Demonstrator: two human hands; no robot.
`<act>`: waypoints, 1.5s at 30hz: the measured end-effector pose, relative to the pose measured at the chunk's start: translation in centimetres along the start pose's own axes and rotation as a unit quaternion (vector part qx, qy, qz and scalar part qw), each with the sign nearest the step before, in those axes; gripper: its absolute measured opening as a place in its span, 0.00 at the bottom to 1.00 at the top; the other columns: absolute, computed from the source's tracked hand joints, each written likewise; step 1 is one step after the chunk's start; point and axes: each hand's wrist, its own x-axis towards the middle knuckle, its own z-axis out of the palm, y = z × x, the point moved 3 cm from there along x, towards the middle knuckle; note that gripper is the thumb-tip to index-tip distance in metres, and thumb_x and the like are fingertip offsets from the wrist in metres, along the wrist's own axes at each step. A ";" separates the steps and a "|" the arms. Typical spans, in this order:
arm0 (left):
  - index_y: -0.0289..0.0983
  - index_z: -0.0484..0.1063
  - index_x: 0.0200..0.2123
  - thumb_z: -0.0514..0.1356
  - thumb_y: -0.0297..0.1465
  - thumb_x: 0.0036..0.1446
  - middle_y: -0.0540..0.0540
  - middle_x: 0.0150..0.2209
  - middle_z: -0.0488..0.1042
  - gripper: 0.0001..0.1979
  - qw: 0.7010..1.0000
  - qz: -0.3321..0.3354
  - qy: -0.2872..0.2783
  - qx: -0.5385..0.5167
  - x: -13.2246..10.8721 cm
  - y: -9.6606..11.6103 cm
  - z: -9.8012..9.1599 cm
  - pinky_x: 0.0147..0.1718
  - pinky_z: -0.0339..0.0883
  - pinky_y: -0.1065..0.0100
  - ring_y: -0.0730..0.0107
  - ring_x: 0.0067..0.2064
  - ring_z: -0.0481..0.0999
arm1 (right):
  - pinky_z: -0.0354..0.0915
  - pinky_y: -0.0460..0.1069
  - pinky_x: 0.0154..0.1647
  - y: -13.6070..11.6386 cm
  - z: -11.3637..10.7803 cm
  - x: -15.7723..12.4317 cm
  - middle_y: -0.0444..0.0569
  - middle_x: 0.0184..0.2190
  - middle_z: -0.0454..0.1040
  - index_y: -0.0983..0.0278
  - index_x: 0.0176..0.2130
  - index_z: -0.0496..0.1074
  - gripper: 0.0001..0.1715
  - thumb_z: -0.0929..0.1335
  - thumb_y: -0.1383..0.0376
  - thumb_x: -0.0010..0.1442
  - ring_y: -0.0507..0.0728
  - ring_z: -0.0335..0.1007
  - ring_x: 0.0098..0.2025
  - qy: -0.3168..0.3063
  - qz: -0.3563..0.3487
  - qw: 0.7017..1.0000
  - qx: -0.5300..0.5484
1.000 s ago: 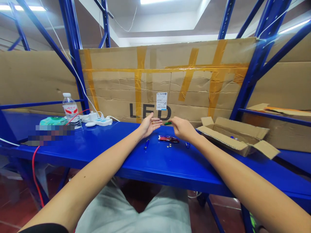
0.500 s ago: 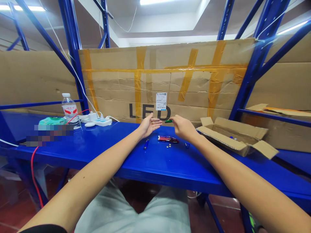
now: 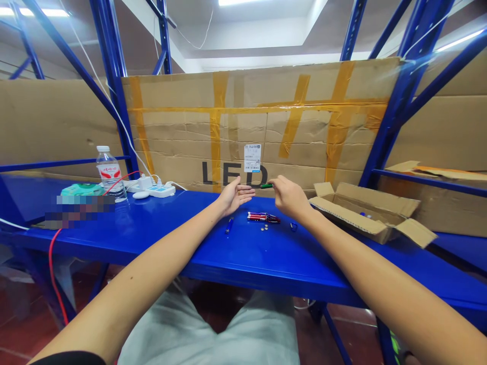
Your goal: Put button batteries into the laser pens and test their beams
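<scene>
My right hand (image 3: 287, 195) pinches a small green tube (image 3: 267, 186), which points left toward my other palm. My left hand (image 3: 234, 196) is held palm up with its fingers stretched out, just left of the tube and with nothing visible in it. Below the hands, several red and blue pen-like tubes (image 3: 262, 217) lie side by side on the blue table (image 3: 243, 263). A single blue tube (image 3: 229, 225) rests left of them. Several small silver discs (image 3: 264, 227), like button cells, lie in front of the pens. To their right is a small dark blue piece (image 3: 293, 227).
An open cardboard box (image 3: 365, 213) with small blue items inside stands at the right. At the left are a water bottle (image 3: 110, 172), a power strip (image 3: 158, 189) with cables and a teal packet (image 3: 81, 189). A large taped cardboard sheet (image 3: 182, 137) rises behind the table.
My right hand has risen slightly and moved a little to the right with the green tube, widening the gap to my left hand. My left hand has barely moved.
</scene>
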 end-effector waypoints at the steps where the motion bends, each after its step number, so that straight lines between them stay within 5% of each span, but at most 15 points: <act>1: 0.26 0.71 0.44 0.46 0.47 0.65 0.27 0.50 0.74 0.28 1.000 0.000 -0.002 0.001 0.0 0.0 0.0 0.56 0.65 0.60 0.54 0.53 0.75 | 0.60 0.50 0.37 0.1 0.0 0.0 0.57 0.39 0.73 0.69 0.47 0.72 0.18 0.58 0.73 0.62 0.59 0.68 0.39 0.004 -0.002 1.000 0.001; 7: 0.25 0.71 0.45 0.46 0.47 0.65 0.26 0.52 0.73 0.29 1.000 0.003 -0.013 0.013 0.2 0.0 -0.1 0.55 0.65 0.60 0.55 0.53 0.75 | 0.62 0.50 0.37 0.2 -0.1 0.0 0.57 0.39 0.73 0.70 0.49 0.71 0.20 0.58 0.74 0.62 0.59 0.69 0.39 0.027 -0.011 0.999 0.012; 12: 0.29 0.72 0.43 0.48 0.48 0.64 0.29 0.48 0.75 0.27 0.995 0.052 -0.004 0.090 0.8 -0.4 -0.5 0.52 0.67 0.59 0.57 0.49 0.77 | 0.63 0.51 0.41 0.4 0.6 0.0 0.57 0.41 0.75 0.67 0.47 0.72 0.18 0.58 0.73 0.63 0.60 0.71 0.42 -0.019 0.004 0.997 0.070; 16: 0.32 0.75 0.40 0.64 0.35 0.54 0.38 0.41 0.79 0.14 0.919 0.193 -0.004 0.344 1.1 -0.7 -0.6 0.48 0.67 0.61 0.63 0.43 0.77 | 0.63 0.51 0.43 0.8 2.0 -0.1 0.55 0.42 0.77 0.66 0.47 0.70 0.14 0.60 0.70 0.64 0.58 0.72 0.42 -0.071 0.036 0.980 0.184; 19: 0.32 0.76 0.38 0.64 0.27 0.51 0.43 0.33 0.79 0.09 0.865 0.230 -0.009 0.445 1.3 -1.1 -0.6 0.42 0.68 0.64 0.66 0.37 0.77 | 0.63 0.50 0.40 1.2 3.0 -0.1 0.52 0.36 0.77 0.66 0.46 0.69 0.12 0.61 0.69 0.63 0.56 0.71 0.37 -0.084 0.073 0.965 0.238; 26: 0.32 0.78 0.38 0.63 0.26 0.51 0.42 0.35 0.80 0.09 0.849 0.225 -0.052 0.475 2.7 -1.2 -0.6 0.38 0.68 0.68 0.67 0.37 0.77 | 0.64 0.48 0.33 2.6 5.0 -0.3 0.43 0.25 0.72 0.63 0.38 0.67 0.03 0.63 0.67 0.62 0.52 0.69 0.26 -0.116 0.132 0.918 0.355; 30: 0.32 0.79 0.38 0.63 0.25 0.51 0.43 0.36 0.81 0.10 0.843 0.219 -0.061 0.487 3.3 -1.4 -0.9 0.38 0.68 0.68 0.67 0.37 0.77 | 0.64 0.47 0.31 2.8 6.0 -0.3 0.46 0.29 0.74 0.64 0.37 0.66 0.02 0.64 0.69 0.60 0.51 0.68 0.25 -0.134 0.156 0.898 0.388; 36: 0.32 0.81 0.34 0.67 0.26 0.45 0.44 0.31 0.80 0.09 0.831 0.181 -0.021 0.526 3.6 -1.4 -2.2 0.38 0.68 0.67 0.66 0.35 0.77 | 0.63 0.46 0.35 3.0 6.0 -0.5 0.47 0.30 0.75 0.66 0.38 0.69 0.06 0.66 0.71 0.58 0.52 0.70 0.31 -0.174 0.180 0.918 0.306; 45: 0.33 0.81 0.33 0.64 0.24 0.43 0.46 0.31 0.80 0.11 0.833 0.118 -0.050 0.539 3.0 -1.8 -1.9 0.36 0.68 0.69 0.69 0.33 0.76 | 0.60 0.45 0.35 2.0 4.8 -0.7 0.49 0.33 0.78 0.65 0.32 0.74 0.06 0.67 0.72 0.56 0.54 0.70 0.35 -0.226 0.146 0.944 0.190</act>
